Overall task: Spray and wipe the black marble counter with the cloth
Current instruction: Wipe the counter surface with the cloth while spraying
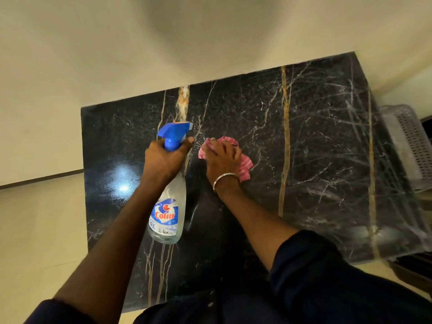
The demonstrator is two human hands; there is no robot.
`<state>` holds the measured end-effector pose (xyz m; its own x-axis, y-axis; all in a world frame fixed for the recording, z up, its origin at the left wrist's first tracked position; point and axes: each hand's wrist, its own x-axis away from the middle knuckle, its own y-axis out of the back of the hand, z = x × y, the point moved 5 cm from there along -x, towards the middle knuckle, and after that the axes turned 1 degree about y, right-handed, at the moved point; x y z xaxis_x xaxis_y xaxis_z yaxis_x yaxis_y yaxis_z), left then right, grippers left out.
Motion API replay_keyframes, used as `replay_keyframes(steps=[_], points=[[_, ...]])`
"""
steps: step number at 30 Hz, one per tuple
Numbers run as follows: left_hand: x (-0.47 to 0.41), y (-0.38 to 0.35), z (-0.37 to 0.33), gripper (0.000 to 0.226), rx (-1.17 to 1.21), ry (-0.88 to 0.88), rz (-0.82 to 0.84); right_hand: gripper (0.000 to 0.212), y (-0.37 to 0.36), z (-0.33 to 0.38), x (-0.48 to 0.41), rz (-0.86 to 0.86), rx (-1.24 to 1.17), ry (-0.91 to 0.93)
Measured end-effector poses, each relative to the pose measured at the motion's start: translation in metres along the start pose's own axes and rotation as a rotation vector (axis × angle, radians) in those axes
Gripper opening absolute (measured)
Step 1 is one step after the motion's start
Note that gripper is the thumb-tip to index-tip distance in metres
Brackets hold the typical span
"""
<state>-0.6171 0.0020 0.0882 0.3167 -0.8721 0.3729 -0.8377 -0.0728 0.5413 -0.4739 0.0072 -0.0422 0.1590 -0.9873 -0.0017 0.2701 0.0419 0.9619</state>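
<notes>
The black marble counter (315, 160) with gold and white veins fills the middle of the view. My left hand (163, 157) grips the neck of a clear spray bottle (167, 213) with a blue trigger head, held above the counter's left half, nozzle pointing away from me. My right hand (222, 157), a metal bangle on its wrist, presses a pink cloth (245, 164) flat on the counter just right of the bottle. White streaks cover the counter's right part.
A cream wall runs behind and to the left of the counter. A pale perforated plastic basket (406, 141) sits past the counter's right edge. A light reflection shines on the counter's left part (121, 181).
</notes>
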Motion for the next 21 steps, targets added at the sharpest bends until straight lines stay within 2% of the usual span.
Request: replay_keyframes(steps=[4, 8, 10, 12, 15, 17, 19, 21], points=[[0.000, -0.009, -0.003, 0.042, -0.011, -0.017, 0.040, 0.051, 0.004, -0.009, 0.003, -0.048, 0.042, 0.034], [0.002, -0.014, -0.010, 0.038, -0.005, -0.049, 0.115, 0.055, 0.027, -0.063, 0.001, -0.114, -0.030, -0.122], [0.005, -0.017, -0.016, 0.032, -0.030, -0.072, 0.157, 0.042, 0.034, -0.089, -0.006, -0.103, -0.169, -0.119], [0.008, -0.020, -0.020, 0.028, -0.035, -0.099, 0.209, 0.031, 0.049, -0.106, -0.013, -0.092, -0.594, -0.194], [0.014, -0.025, -0.025, 0.022, -0.048, -0.148, 0.301, 0.030, 0.069, -0.130, -0.008, -0.008, -1.579, -0.602], [0.020, -0.028, -0.029, 0.020, -0.057, -0.171, 0.364, 0.034, 0.075, -0.129, 0.009, 0.081, -2.078, -0.773], [0.028, -0.032, -0.034, 0.017, -0.053, -0.184, 0.415, 0.034, 0.068, -0.126, 0.028, 0.039, -2.279, -0.848], [0.036, -0.033, -0.038, 0.020, -0.036, -0.185, 0.410, 0.043, 0.057, -0.119, 0.041, 0.097, -2.383, -0.886]])
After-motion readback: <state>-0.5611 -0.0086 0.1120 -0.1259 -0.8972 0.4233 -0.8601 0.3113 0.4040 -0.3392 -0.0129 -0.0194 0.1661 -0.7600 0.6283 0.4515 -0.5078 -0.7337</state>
